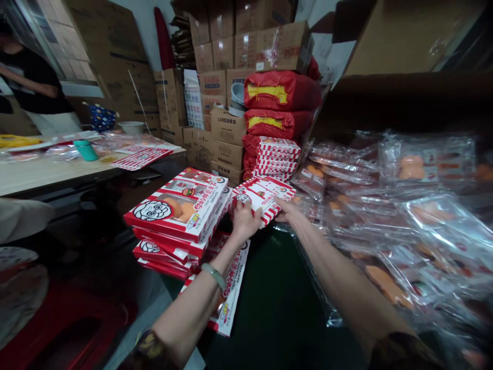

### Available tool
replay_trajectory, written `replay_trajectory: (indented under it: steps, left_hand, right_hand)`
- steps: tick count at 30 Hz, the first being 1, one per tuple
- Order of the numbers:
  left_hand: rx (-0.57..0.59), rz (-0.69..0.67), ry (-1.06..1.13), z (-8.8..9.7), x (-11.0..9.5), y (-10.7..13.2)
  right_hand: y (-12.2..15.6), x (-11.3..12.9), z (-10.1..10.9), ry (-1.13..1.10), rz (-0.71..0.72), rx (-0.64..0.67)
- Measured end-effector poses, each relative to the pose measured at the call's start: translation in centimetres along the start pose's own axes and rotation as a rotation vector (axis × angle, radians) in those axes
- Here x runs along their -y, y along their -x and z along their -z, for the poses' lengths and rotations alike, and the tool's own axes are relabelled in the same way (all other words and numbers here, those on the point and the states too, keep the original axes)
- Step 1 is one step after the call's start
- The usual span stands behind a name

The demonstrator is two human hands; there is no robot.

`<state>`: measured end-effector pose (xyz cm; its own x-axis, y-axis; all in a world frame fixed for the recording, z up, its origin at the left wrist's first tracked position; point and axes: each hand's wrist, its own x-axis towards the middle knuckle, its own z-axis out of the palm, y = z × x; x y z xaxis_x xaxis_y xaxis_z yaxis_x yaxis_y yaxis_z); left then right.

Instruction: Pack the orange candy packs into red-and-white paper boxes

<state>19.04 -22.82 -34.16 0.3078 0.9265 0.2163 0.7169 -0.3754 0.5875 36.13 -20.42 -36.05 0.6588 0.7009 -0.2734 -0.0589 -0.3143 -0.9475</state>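
Observation:
Both hands are at a red-and-white printed cardboard box (pixel 269 188) with a cartoon face at its near left corner. My left hand (pixel 245 220) is closed on its near edge; a pale green bangle circles that wrist. On the right edge of the same box, my right hand (pixel 285 209) has a grip, its fingers partly hidden underneath. Left of the hands rises a stack of similar boxes (pixel 181 203), with windows showing orange toy food. Partly behind my left forearm, another such box (pixel 233 288) lies on the dark green table (pixel 277 293).
Clear plastic packs of toy food (pixel 439 216) are heaped along the right. Behind stand folded-looking striped boxes (pixel 277 154), red bundles (pixel 283 92) and cartons (pixel 227 126). At left, a person in black (pixel 34 77) is by a table (pixel 23 174) with a teal cup (pixel 85 150).

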Motion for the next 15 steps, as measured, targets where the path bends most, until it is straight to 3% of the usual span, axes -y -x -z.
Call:
replay_trajectory:
  steps: [3, 9, 12, 15]
  left_hand:
    - [-0.066, 0.019, 0.017, -0.4, 0.3, -0.5]
    - [-0.116, 0.006, -0.014, -0.7, 0.7, 0.3]
    - [-0.177, 0.001, -0.076, -1.0, -0.8, -0.1]
    - [-0.207, 0.0, -0.126, -1.3, -3.3, -2.3]
  right_hand:
    - [1.2, -0.2, -0.5, -0.11, -0.11, 0.064]
    - [1.1, -0.3, 0.2, -0.265, -0.134, 0.062]
    - [0.7, -0.1, 0.5, -0.259, -0.158, 0.053]
    - [0.6, 0.1, 0.7, -0.199, -0.196, 0.068]
